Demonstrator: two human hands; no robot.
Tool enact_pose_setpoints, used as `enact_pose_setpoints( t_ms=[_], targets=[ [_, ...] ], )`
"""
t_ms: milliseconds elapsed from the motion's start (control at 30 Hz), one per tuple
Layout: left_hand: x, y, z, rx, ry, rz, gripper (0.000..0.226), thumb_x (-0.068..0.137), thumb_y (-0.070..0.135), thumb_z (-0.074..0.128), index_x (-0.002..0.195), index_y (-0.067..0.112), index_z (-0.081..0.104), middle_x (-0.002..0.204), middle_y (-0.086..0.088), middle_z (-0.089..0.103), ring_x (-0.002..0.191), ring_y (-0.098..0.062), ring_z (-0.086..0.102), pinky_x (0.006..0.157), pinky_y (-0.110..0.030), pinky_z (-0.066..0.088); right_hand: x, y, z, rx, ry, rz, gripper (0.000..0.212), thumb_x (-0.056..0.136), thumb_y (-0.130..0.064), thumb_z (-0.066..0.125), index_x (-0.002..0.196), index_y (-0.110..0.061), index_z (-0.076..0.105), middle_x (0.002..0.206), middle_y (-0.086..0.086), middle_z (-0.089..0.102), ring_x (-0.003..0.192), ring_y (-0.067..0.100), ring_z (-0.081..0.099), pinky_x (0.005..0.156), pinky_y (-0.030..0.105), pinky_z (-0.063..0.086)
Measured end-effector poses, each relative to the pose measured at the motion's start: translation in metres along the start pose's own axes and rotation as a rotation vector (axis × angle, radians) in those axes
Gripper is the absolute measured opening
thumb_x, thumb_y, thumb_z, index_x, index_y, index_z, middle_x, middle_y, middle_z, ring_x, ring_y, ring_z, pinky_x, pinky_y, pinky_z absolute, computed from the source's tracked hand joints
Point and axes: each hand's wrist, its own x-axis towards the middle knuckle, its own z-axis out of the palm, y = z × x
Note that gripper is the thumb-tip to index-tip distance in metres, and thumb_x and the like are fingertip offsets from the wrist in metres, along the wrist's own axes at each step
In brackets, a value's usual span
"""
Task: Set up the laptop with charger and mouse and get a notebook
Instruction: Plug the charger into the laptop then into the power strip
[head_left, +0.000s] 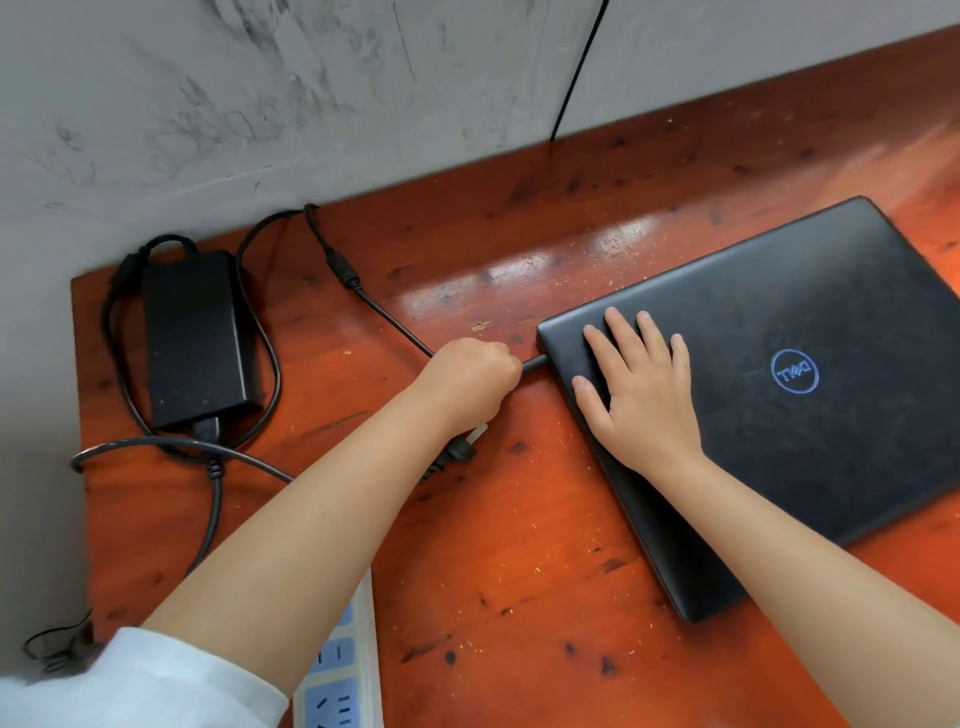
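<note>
The desk (519, 545) under my hands was orange-red wood, knotted and dusty, set into a corner of scuffed grey wall. The laptop (779, 405) lay closed on it, matte black, lid dusty, blue round logo facing up, turned at an angle with one corner toward the wall. My right hand (641, 395) lay flat on the lid near that corner, fingers (623, 332) spread apart and gripping nothing, the logo just beyond my fingertips.

The charger brick (195, 338), a black slab, sat well off to the far side of my left hand (470, 382), near the desk corner, its cables looped loosely round it. A white power strip (337, 670) with blue sockets lay beneath my left forearm, at the near desk edge.

My left hand was curled shut on the charger cable (395, 325) at its laptop end. The black connector (535, 362) stuck out past my knuckles and met the laptop's side edge, just below my right thumb. The wall plug (462, 447), prongs bare, lay on the desk under my left wrist.
</note>
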Motion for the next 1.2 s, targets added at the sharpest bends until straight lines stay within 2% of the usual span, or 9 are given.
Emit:
enact_pose_setpoints(
  t_ms=[100,200,367,500,600,767,900,1033,1200],
  targets=[
    [-0.003,0.001,0.001,-0.030,0.034,-0.038,0.019,0.095,0.006,0.040,0.103,0.002,0.057,0.103,-0.015,0.061,0.092,-0.035,0.060,0.069,-0.039,0.046,0.000,0.000,-0.002,0.002,0.010,-0.012,0.066,0.080,-0.046,0.025,0.134,-0.012,0.044,0.149,0.013,0.035,0.139,0.036,0.024,0.112,0.057,0.015],
    [-0.012,0.000,0.002,-0.191,0.104,-0.115,0.024,0.097,0.017,0.039,0.110,0.006,0.056,0.112,-0.013,0.060,0.104,-0.033,0.056,0.080,-0.041,0.048,0.000,0.001,-0.002,0.024,0.003,0.001,0.062,0.081,-0.044,0.036,0.134,-0.013,0.043,0.150,0.011,0.033,0.140,0.033,0.021,0.113,0.055,0.012],
    [-0.060,0.001,0.019,-0.596,0.431,-0.378,0.042,0.093,0.029,0.046,0.126,0.004,0.047,0.129,-0.015,0.054,0.120,-0.030,0.046,0.097,-0.039,0.039,0.001,0.004,0.001,-0.039,-0.031,-0.026,0.067,0.083,-0.051,0.054,0.137,-0.015,0.038,0.152,0.010,0.029,0.141,0.032,0.016,0.114,0.053,0.010],
    [-0.102,0.006,0.037,-0.540,0.200,-0.534,0.063,0.081,0.050,0.057,0.129,0.012,0.041,0.120,-0.009,0.058,0.111,-0.029,0.052,0.087,-0.039,0.045,0.001,0.005,0.001,-0.059,-0.016,-0.023,0.068,0.082,-0.049,0.056,0.137,-0.014,0.036,0.151,0.010,0.029,0.141,0.033,0.016,0.113,0.053,0.010],
    [-0.109,0.015,0.043,-0.397,0.093,-0.503,0.038,0.088,0.035,0.054,0.116,0.012,0.046,0.114,-0.009,0.062,0.104,-0.030,0.056,0.081,-0.039,0.045,0.001,0.004,0.002,-0.058,-0.008,-0.028,0.069,0.081,-0.048,0.057,0.136,-0.012,0.038,0.151,0.011,0.031,0.141,0.033,0.017,0.113,0.054,0.010],
    [-0.122,0.014,0.028,-0.348,0.320,-0.514,0.027,0.095,0.022,0.041,0.114,0.005,0.049,0.104,-0.016,0.060,0.094,-0.035,0.056,0.070,-0.042,0.046,-0.005,-0.004,-0.001,-0.089,-0.019,-0.005,0.063,0.085,-0.043,0.055,0.136,-0.009,0.038,0.151,0.012,0.031,0.141,0.031,0.019,0.112,0.054,0.012],
    [-0.164,-0.007,0.000,-0.234,0.538,-0.375,0.025,0.081,0.011,0.064,0.102,-0.003,0.062,0.078,-0.024,0.065,0.067,-0.040,0.064,0.050,-0.041,0.051,-0.022,-0.029,-0.001,-0.129,-0.046,-0.029,0.059,0.088,-0.037,0.052,0.136,-0.006,0.036,0.150,0.016,0.029,0.140,0.031,0.021,0.112,0.057,0.011],
    [-0.217,-0.022,-0.005,-0.170,0.348,-0.339,0.021,0.087,0.017,0.059,0.103,0.003,0.060,0.081,-0.018,0.062,0.070,-0.037,0.063,0.054,-0.037,0.047,-0.058,-0.077,0.014,0.046,0.036,-0.316,0.049,0.080,-0.020,0.066,0.123,0.000,0.053,0.138,0.023,0.047,0.133,0.039,0.036,0.108,0.064,0.016],
    [-0.253,-0.025,0.018,-0.215,-0.087,-0.373,0.023,0.096,0.029,0.039,0.098,0.010,0.052,0.064,0.005,0.038,0.072,-0.022,0.050,0.062,-0.034,0.039,-0.076,-0.117,0.045,0.115,-0.179,-0.419,0.048,0.089,-0.026,0.051,0.133,-0.011,0.042,0.151,0.010,0.029,0.143,0.027,0.017,0.114,0.054,0.009]
  ],
)
